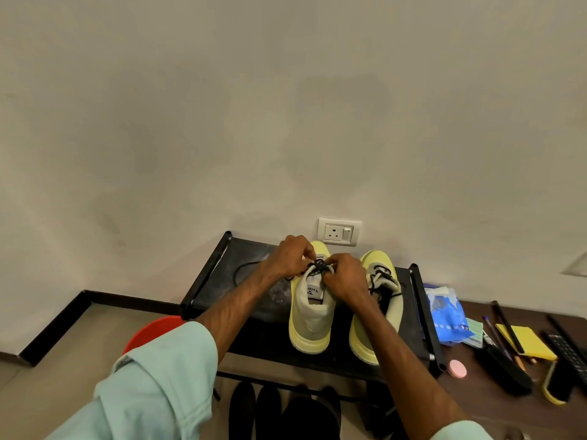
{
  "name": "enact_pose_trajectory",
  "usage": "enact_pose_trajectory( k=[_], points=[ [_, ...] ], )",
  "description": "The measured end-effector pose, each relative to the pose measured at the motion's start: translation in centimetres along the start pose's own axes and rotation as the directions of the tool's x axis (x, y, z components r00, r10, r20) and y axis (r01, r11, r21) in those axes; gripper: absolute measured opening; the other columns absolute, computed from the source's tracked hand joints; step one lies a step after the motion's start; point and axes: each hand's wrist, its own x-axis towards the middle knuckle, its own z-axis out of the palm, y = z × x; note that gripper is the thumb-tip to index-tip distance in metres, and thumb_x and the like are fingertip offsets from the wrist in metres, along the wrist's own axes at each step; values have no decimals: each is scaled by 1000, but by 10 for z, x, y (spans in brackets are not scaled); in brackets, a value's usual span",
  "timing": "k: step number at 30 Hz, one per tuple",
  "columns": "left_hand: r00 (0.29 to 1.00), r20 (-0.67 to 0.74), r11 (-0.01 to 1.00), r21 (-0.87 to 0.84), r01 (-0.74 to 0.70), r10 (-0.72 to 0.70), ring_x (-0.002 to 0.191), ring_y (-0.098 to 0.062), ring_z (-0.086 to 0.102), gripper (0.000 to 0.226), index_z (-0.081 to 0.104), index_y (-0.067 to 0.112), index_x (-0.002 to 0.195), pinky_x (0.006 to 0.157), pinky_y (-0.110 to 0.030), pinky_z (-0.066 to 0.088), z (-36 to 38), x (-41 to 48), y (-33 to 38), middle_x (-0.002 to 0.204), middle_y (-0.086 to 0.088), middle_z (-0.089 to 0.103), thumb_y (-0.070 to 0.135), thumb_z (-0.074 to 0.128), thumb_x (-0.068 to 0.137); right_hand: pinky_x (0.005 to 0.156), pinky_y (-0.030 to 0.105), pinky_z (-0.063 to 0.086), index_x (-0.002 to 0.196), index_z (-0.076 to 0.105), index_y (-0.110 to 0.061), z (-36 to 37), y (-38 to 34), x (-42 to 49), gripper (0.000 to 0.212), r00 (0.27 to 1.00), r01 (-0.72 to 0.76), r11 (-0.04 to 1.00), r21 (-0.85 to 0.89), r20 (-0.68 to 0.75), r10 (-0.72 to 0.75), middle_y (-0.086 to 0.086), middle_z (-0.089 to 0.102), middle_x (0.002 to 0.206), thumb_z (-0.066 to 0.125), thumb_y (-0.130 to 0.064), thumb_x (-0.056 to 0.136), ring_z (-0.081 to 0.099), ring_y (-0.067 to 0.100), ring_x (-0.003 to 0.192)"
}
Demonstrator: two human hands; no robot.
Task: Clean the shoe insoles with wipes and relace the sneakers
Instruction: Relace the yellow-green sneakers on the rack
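I have the left-hand sneaker (pixel 309 315) standing on the black rack (pixel 222 265), toe to the wall: pale yellow upper, thick rubbery sole, soft grey padded collar and tongue. A thin black lace (pixel 319 267) is crossed at the top of the tongue, and both hands are bunched there. The left hand (pixel 290 257) and the right hand (pixel 344 274) each have their fingers curled in, pinching the lace. One lace end loops away across the shelf.

The second sneaker (pixel 378 312) stands just beside it, its lace slack. Below, the rack's lower tier holds dark shoes (pixel 270 411). On the brown table to the right lies a crumpled blue plastic bag (pixel 448 315); I cannot tell its contents. Beyond it are a yellow pad (pixel 524 341) and a round pink disc (pixel 457 369).
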Motion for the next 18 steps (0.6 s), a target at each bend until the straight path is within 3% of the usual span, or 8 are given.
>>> enact_pose_trajectory(
  k=[3,6,9,12,14,15,16,18],
  points=[
    [1000,-27,1000,11,-7,8,80,-13,61,14,78,13,100,73,-23,46,3,-3,1,104,-2,74,22,73,91,79,36,60,102,79,-17,3,1,1,26,999,-34,999,40,-26,35,7,77,98,75,-15,77,70,27,86],
    [999,-30,1000,-3,-28,28,79,-12,58,15,75,12,101,75,-24,47,7,-4,-2,105,-4,73,24,69,94,78,36,60,103,79,-16,2,1,1,23,999,-28,999,37,-16,29,6,76,98,75,-17,80,69,25,85],
    [999,-12,999,-30,-43,43,77,-9,55,15,70,11,103,75,-21,45,6,-5,-7,105,-6,71,24,65,96,76,35,59,106,77,-12,-15,1,3,25,983,24,995,93,180,-40,6,75,100,75,-27,87,69,23,89],
    [998,18,995,-92,-50,52,70,-3,53,13,69,9,107,64,-14,42,2,-5,-10,106,-7,70,16,65,96,70,28,56,102,75,-7,-43,-1,6,24,897,-75,958,278,438,-57,5,73,88,66,-29,97,65,19,80],
    [999,29,992,-118,-39,43,70,-4,54,12,68,9,107,61,-13,41,1,-4,-10,107,-7,70,14,63,97,74,34,55,99,74,-3,-49,-1,16,22,916,-73,941,330,395,-68,7,70,84,56,-16,102,61,20,77],
    [999,31,991,-125,-35,39,71,-5,55,12,67,10,107,60,-13,41,1,-4,-10,108,-7,69,15,61,98,77,33,56,105,74,-2,-47,-1,22,22,943,-30,953,302,325,-74,9,72,93,55,-10,101,63,20,81],
    [999,31,991,-133,-30,34,72,-6,57,11,65,12,107,60,-13,42,1,-3,-9,108,-7,69,16,60,99,76,27,56,109,75,-3,-43,-1,27,22,964,38,975,221,248,-94,10,74,105,56,-7,99,65,19,85],
    [999,23,987,-161,-21,25,71,-9,63,9,65,14,107,57,-12,47,0,-5,-11,107,-7,69,14,60,99,60,11,48,109,79,-11,-30,-4,34,22,972,147,987,69,173,-157,8,74,113,63,-5,94,67,17,83]
  ],
)
